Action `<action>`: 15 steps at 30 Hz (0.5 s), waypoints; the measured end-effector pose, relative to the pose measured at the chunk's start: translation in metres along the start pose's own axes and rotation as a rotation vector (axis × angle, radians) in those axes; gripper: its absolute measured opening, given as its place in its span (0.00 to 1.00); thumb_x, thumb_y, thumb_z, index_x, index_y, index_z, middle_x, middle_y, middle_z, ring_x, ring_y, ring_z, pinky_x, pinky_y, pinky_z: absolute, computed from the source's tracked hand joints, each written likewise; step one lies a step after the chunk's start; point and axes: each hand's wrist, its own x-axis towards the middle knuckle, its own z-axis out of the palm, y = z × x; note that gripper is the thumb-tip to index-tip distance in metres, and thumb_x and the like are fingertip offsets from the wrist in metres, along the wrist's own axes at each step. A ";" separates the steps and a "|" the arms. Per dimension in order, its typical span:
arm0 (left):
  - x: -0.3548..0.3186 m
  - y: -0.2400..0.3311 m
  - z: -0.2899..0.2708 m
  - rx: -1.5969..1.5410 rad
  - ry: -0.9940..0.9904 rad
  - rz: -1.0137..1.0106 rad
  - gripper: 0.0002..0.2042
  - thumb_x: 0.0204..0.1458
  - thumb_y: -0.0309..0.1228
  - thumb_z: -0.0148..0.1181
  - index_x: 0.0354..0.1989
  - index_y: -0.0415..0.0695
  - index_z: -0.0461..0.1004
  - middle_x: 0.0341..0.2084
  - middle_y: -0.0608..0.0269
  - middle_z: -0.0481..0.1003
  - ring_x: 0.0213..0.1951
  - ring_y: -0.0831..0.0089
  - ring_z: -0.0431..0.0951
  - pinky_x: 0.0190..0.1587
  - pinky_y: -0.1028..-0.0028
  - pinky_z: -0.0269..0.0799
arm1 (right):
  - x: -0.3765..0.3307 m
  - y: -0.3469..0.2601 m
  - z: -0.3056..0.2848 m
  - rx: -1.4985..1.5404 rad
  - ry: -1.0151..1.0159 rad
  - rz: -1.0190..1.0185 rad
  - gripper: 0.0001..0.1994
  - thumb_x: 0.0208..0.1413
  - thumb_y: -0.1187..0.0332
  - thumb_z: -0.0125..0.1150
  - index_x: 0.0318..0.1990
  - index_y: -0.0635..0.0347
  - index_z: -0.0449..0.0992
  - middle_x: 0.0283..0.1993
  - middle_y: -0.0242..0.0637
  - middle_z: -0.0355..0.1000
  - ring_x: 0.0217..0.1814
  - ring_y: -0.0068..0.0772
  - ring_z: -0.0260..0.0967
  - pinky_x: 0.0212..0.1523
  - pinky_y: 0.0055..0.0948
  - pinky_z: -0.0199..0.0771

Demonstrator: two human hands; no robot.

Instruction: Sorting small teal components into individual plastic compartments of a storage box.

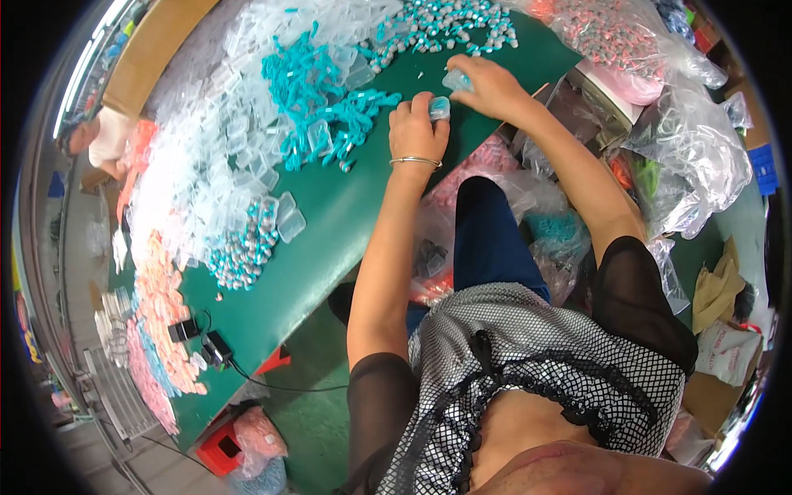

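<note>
My left hand (418,132), with a bracelet at the wrist, is closed round a small clear plastic box (440,107) with something teal inside. Just to its right, my right hand (492,89) grips another small clear box (456,80), also with a bit of teal showing. Both hands are over the green table (330,239) near its edge. Left of them lies a heap of teal cord bundles (301,91). Beyond the hands are many small grey and teal pieces (458,25). Fingers partly cover both boxes.
A large pile of clear plastic boxes (223,115) covers the table's left side. More teal-grey pieces (245,247), peach-coloured bundles (161,289) and a black adapter (217,348) with a cable lie nearer. Plastic bags (689,157) crowd the right. Another person (107,140) is at far left.
</note>
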 end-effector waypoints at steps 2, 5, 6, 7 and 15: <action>-0.010 0.000 -0.013 -0.014 0.019 -0.003 0.18 0.43 0.33 0.62 0.44 0.44 0.70 0.32 0.48 0.73 0.36 0.49 0.72 0.39 0.58 0.68 | 0.005 0.010 0.008 -0.084 0.144 -0.144 0.20 0.41 0.69 0.62 0.46 0.57 0.68 0.44 0.46 0.70 0.47 0.51 0.68 0.48 0.38 0.69; -0.040 0.004 -0.050 -0.259 0.059 -0.037 0.17 0.44 0.30 0.61 0.43 0.41 0.70 0.36 0.50 0.73 0.38 0.56 0.74 0.40 0.66 0.70 | 0.000 0.000 0.005 0.056 0.109 -0.134 0.21 0.41 0.71 0.62 0.46 0.59 0.67 0.42 0.43 0.70 0.43 0.42 0.70 0.45 0.33 0.70; -0.059 0.004 -0.068 -0.334 0.054 -0.013 0.17 0.44 0.29 0.61 0.44 0.40 0.70 0.37 0.51 0.73 0.39 0.58 0.74 0.41 0.67 0.69 | -0.011 -0.021 0.003 0.134 0.034 -0.037 0.20 0.41 0.71 0.61 0.46 0.59 0.67 0.42 0.40 0.70 0.42 0.36 0.69 0.45 0.31 0.69; -0.082 0.004 -0.087 -0.404 0.053 0.015 0.17 0.44 0.28 0.61 0.44 0.40 0.70 0.38 0.52 0.73 0.40 0.60 0.74 0.42 0.68 0.69 | -0.024 -0.038 0.006 0.258 -0.001 -0.095 0.20 0.41 0.71 0.62 0.45 0.58 0.68 0.40 0.38 0.70 0.41 0.35 0.70 0.43 0.30 0.70; -0.277 -0.061 -0.075 -0.514 -0.447 -0.817 0.21 0.48 0.35 0.60 0.50 0.40 0.69 0.39 0.53 0.76 0.39 0.66 0.77 0.43 0.72 0.70 | -0.138 -0.083 0.140 0.687 -0.768 -0.031 0.22 0.37 0.70 0.65 0.44 0.60 0.68 0.36 0.40 0.71 0.38 0.33 0.70 0.40 0.31 0.70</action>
